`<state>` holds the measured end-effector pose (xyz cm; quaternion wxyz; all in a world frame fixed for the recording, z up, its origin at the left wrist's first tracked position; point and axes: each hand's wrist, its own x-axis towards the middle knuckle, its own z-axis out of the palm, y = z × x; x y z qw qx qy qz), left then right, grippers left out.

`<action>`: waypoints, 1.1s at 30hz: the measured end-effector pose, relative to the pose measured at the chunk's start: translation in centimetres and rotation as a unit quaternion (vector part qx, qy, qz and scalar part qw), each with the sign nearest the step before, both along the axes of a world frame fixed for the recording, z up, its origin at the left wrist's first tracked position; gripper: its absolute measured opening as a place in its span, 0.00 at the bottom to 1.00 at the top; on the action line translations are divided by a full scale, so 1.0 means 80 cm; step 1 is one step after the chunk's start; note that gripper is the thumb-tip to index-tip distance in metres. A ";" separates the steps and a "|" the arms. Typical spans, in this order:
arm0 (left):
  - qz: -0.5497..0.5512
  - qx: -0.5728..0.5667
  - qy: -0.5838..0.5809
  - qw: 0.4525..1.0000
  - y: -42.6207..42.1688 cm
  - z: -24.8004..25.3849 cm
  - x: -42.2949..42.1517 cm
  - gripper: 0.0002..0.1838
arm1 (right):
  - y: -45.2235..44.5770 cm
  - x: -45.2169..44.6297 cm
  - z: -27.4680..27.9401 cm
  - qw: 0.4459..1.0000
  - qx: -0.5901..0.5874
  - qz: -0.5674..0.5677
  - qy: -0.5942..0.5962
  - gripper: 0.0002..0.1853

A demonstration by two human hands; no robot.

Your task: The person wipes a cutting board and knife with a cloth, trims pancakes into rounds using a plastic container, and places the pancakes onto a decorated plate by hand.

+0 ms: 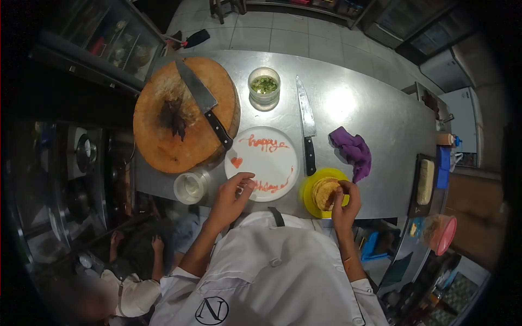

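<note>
My right hand (347,204) pinches the edge of a small round golden pancake (326,194), the top one of a stack. The stack sits on a yellow plate (309,204) near the table's front edge. Above the lower left rim of a white plate (266,163), my left hand (234,194) hovers with fingers loosely bent and nothing visible in them. That plate bears red writing, "happy" at the top and a partly covered word at the bottom, plus a small red heart (236,162) at its left.
A round wooden chopping block (155,136) carries a cleaver-like knife (198,89), its handle reaching toward the white plate. Another knife (307,119) lies near a purple cloth (353,151). Tubs stand behind (265,89) and left (190,187). A person (133,288) is at lower left.
</note>
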<state>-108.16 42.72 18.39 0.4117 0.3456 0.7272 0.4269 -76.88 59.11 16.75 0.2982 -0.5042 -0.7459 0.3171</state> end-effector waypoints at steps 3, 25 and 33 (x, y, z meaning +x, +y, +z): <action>-0.013 0.036 0.005 0.999 -0.007 -0.010 -0.025 0.17 | -0.034 -0.025 0.000 0.999 0.009 -0.032 -0.001 0.10; -0.111 0.036 0.146 0.982 -0.038 -0.011 -0.065 0.20 | -0.054 -0.167 -0.048 0.906 0.069 0.223 -0.352 0.44; -0.112 0.032 0.147 0.982 -0.033 -0.018 -0.071 0.21 | -0.046 -0.165 -0.045 0.916 0.026 0.230 -0.327 0.42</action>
